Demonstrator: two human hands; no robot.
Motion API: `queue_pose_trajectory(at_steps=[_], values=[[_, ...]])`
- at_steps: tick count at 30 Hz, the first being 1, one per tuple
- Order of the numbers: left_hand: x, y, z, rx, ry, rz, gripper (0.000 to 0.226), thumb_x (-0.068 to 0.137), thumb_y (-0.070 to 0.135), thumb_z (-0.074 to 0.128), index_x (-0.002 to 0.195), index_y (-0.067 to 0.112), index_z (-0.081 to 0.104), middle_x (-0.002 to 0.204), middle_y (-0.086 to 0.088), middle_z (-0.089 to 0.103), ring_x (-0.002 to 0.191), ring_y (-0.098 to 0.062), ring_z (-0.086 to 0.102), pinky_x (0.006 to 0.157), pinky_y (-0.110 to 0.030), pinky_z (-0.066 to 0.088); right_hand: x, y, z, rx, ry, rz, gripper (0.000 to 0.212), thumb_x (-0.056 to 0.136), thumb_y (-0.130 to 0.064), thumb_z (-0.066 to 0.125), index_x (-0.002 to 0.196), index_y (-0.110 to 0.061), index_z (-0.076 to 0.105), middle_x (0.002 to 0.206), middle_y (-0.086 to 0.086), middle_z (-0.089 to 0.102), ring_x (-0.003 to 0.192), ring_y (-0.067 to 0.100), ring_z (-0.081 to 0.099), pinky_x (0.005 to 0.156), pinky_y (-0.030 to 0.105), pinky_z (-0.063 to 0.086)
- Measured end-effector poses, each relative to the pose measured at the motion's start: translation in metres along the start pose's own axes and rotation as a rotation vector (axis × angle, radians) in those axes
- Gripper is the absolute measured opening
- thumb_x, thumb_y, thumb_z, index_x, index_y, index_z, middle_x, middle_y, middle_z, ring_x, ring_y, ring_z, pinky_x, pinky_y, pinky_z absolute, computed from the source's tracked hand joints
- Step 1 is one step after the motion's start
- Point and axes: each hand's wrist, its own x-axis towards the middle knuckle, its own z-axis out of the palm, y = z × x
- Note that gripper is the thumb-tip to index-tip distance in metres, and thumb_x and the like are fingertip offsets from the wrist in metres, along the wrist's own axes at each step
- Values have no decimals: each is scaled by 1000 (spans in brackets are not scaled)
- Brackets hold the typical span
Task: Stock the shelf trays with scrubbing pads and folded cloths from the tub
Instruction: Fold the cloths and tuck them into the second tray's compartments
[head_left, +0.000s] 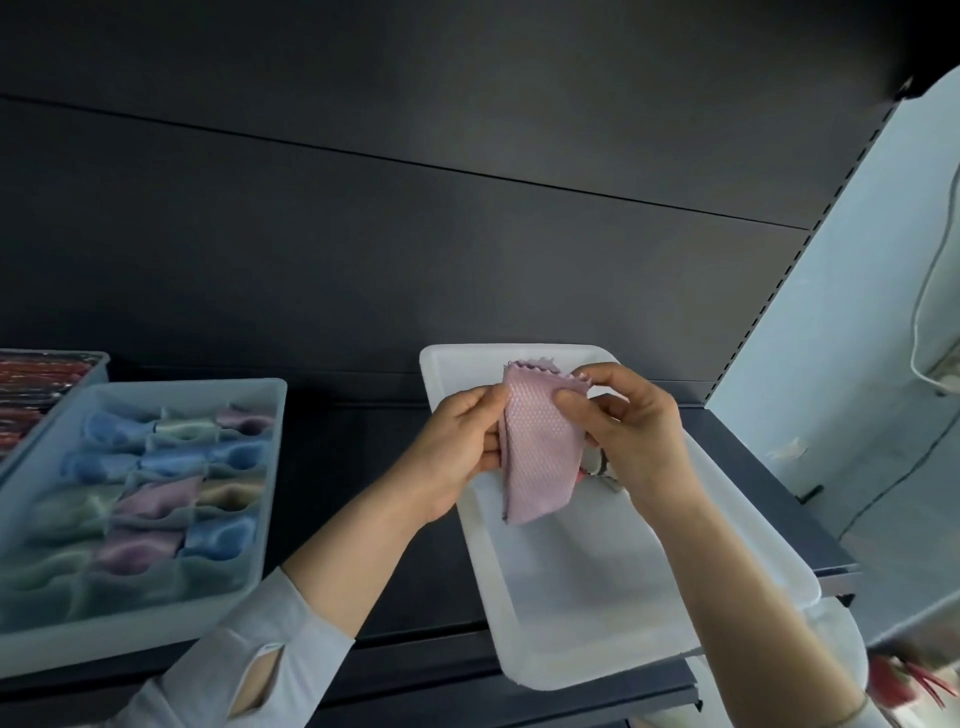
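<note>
While both hands (457, 441) pinch cloth (540, 447), white tray (571, 613)

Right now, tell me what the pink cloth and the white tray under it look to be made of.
Pink cloth: woven synthetic, likely microfibre, matte; raised dotted weave and zigzag-cut edge show.
White tray: moulded plastic, semi-gloss, slightly translucent; rounded corners and soft sheen suggest it.
</note>
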Motion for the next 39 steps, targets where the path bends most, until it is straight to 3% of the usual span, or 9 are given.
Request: queue_pose_trajectory(at_steps=[7, 12, 17, 20, 23, 25, 28, 33, 39], values=[[4, 9, -17, -75, 69, -5, 32, 105, 27, 38, 97, 11, 65, 86, -1, 71, 75, -10, 67, 68, -24, 54, -5, -5, -1, 61, -239, -25, 10, 81, -12, 74, 84, -8, 65, 82, 8, 57, 75, 17, 50, 66, 26, 42], [-1, 16, -14, 16, -6, 67, 34, 105, 27, 38, 92, 12, 66, 80, 2, 71, 73, -9, 67, 70, -22, 56, 1, -3, 17, -176, -114, -82, 10, 81, -12, 71, 80, -5, 64, 73, 5, 59, 69, 12, 51, 66, 30, 42], [-7, 22, -19, -78, -178, 38, 55, 96, 53, 35, 114, 13, 67, 110, -7, 73, 105, -19, 68, 93, -31, 53, 3, -1, 28, -205, 28, -38, 15, 76, -27, 65, 74, -15, 57, 66, 8, 55, 61, 20, 48, 59, 38, 42], [-9, 16, -22, 129, -183, 156, 25, 101, 15, 49, 122, 18, 61, 118, -5, 70, 111, -16, 65, 102, -37, 49, 2, 0, 31, -211, 19, -50, 10, 77, -26, 65, 83, -21, 58, 74, -5, 60, 64, 15, 52, 61, 36, 46], [-6, 13, -28, 276, -86, 188, 55, 99, 5, 51, 148, 18, 33, 132, -1, 61, 121, -9, 58, 109, -37, 42, 4, -4, 26, -218, -133, -39, 25, 82, -20, 75, 104, -22, 63, 98, -6, 63, 81, 8, 59, 66, 21, 50], [-4, 12, -30, 332, -68, 219, 62, 98, 13, 55, 151, 23, 26, 119, -2, 68, 112, -9, 63, 104, -34, 46, 6, -9, 25, -175, -215, -26, 14, 84, -14, 73, 93, -6, 66, 87, 10, 65, 73, 13, 60, 60, 21, 50], [-5, 7, -34, 401, -99, 196, 60, 89, 18, 69, 141, 24, 40, 104, 0, 73, 98, -11, 69, 89, -40, 56, 13, -12, 26, -21, -101, -24, 12, 86, -5, 68, 80, 0, 59, 74, 11, 62, 66, 19, 56, 57, 24, 48], [-3, -13, -42, 531, -37, 185, 15, 94, 14, 61, 105, 9, 69, 99, -6, 74, 95, -21, 70, 88, -49, 55, 22, -11, 24, 63, 15, 20, 8, 87, -7, 67, 82, -7, 62, 73, 5, 67, 67, 19, 60, 65, 34, 50], [-12, 2, -45, 440, 207, 58, 47, 99, 47, 46, 93, 9, 73, 86, -4, 75, 81, -21, 72, 84, -40, 58, 13, -4, 33, 37, 95, -123, 12, 83, -10, 73, 77, -16, 65, 77, 5, 65, 74, 17, 57, 73, 33, 46]])
